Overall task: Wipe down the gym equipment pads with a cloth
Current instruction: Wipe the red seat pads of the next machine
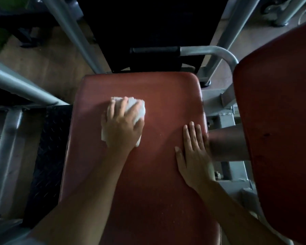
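Pressing white cloth point(137, 112) onto red seat pad point(148, 174) under spread-fingered left hand point(121, 128) to wipe, bracing with flat, empty right hand point(194, 156) at its right edge.

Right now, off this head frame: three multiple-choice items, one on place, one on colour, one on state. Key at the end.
1. Where is the white cloth?
A) on the seat pad, under the left hand
B) on the floor
C) draped over the black handle

2. What colour is the seat pad?
A) blue
B) red-brown
C) green

3. How is the right hand?
A) wrapped round a metal bar
B) curled into a fist
C) flat, fingers straight, at the pad's right edge

Key:
1 A: the left hand presses the cloth onto the pad, with white showing round the fingers.
2 B: the whole pad surface is red-brown.
3 C: its fingers lie straight on the pad and hold nothing.
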